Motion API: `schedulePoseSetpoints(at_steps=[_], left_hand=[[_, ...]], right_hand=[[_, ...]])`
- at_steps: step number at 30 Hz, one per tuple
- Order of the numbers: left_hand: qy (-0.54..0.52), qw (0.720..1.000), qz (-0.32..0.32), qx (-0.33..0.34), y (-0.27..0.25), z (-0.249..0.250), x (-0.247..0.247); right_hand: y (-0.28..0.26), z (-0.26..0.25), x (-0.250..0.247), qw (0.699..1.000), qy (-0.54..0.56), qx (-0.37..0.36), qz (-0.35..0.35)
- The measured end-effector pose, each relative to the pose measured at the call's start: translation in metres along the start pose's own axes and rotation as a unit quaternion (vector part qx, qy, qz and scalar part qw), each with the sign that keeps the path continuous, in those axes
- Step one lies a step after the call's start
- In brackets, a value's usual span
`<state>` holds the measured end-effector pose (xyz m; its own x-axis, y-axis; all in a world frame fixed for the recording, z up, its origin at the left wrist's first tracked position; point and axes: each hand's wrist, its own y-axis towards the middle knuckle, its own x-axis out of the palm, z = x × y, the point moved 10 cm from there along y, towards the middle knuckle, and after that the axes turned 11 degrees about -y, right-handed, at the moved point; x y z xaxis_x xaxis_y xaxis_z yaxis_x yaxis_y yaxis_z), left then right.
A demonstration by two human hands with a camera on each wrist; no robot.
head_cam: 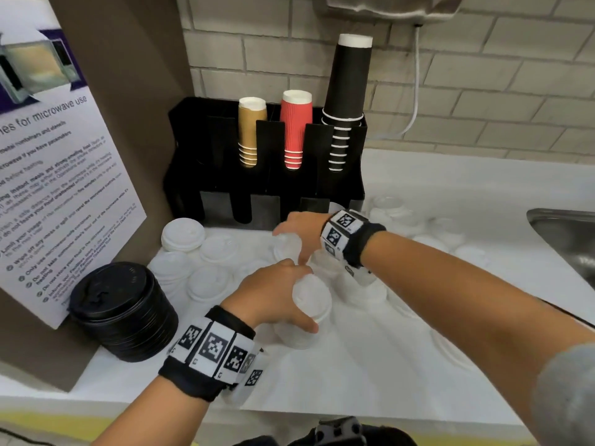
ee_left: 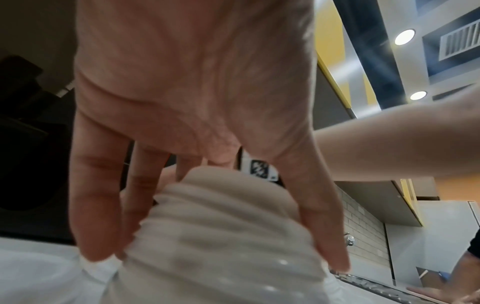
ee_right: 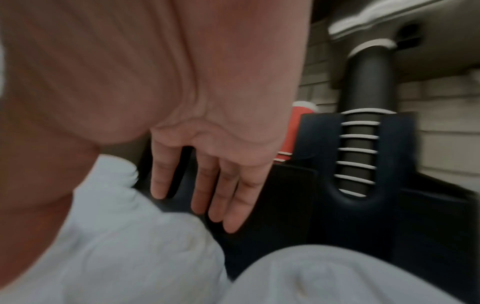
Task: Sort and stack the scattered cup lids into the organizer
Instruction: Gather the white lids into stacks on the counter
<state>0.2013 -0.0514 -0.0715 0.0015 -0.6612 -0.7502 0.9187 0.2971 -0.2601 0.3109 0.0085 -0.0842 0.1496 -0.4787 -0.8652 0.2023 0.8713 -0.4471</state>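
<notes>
My left hand (head_cam: 304, 299) grips a tilted stack of white lids (head_cam: 317, 304) above the white counter (head_cam: 370, 365); in the left wrist view my left hand (ee_left: 215, 251) has fingers and thumb clamped on the ribbed stack of white lids (ee_left: 221, 222). Just behind it, my right hand (head_cam: 290, 246) pinches a small bunch of white lids (head_cam: 286, 251) between thumb and fingers. The blurred right wrist view shows the right hand (ee_right: 130, 205) on the bunch of white lids (ee_right: 122, 216). The black organizer (head_cam: 222, 188) stands right behind, with cups in its rear slots.
Loose white lids (head_cam: 209, 284) lie at left and more white lids (head_cam: 389, 214) at right of the organizer. A black lid stack (head_cam: 125, 310) stands front left beside a microwave notice (head_cam: 58, 175). A steel sink (head_cam: 570, 230) lies at right.
</notes>
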Motion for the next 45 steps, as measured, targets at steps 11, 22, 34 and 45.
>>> schedulePoseSetpoints(at_steps=[11, 22, 34, 45], left_hand=[[-0.056, 0.998, 0.000, -0.024, -0.003, -0.011, 0.003], [-0.070, 0.997, 0.043, 0.002, -0.004, -0.016, -0.006], [-0.081, 0.994, 0.079, 0.004, -0.013, -0.019, -0.009], [-0.060, 0.996, 0.071, -0.006, -0.012, -0.021, -0.009]], right_hand=[[0.013, 0.007, -0.046, 0.992, 0.120, 0.001, 0.048], [-0.025, 0.035, -0.034, 0.994, 0.102, 0.034, -0.012], [0.010, 0.009, 0.029, 0.997, 0.035, 0.058, -0.048], [-0.010, 0.031, -0.042, 0.978, 0.203, 0.029, 0.034]])
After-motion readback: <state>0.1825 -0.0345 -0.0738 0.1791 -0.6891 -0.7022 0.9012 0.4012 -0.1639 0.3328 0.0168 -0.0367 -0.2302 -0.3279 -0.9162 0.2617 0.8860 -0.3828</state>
